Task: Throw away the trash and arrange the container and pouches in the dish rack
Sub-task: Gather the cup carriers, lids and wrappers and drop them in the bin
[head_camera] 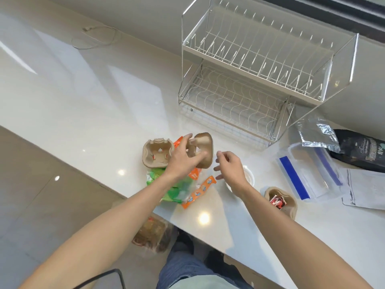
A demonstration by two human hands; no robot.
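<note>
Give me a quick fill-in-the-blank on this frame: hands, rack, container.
1. The left hand holds a cardboard cup carrier in its grip; the ____ hand is open and holds nothing.
2. Both tiers of the dish rack are ____.
3. The clear container has ____ clips.
4. The silver pouch lies partly on a ____ pouch.

Missing words: right; empty; blue; black

I see two bare forearms entering from lower frame, no sleeves visible to frame edge. No watch, rings or bands on left hand (183, 157) or right hand (231, 167). Bottom centre: blue denim jeans (183, 272), faded at the knee, seams showing. Dark shoes (216, 260) just above the denim, blurred.
</note>
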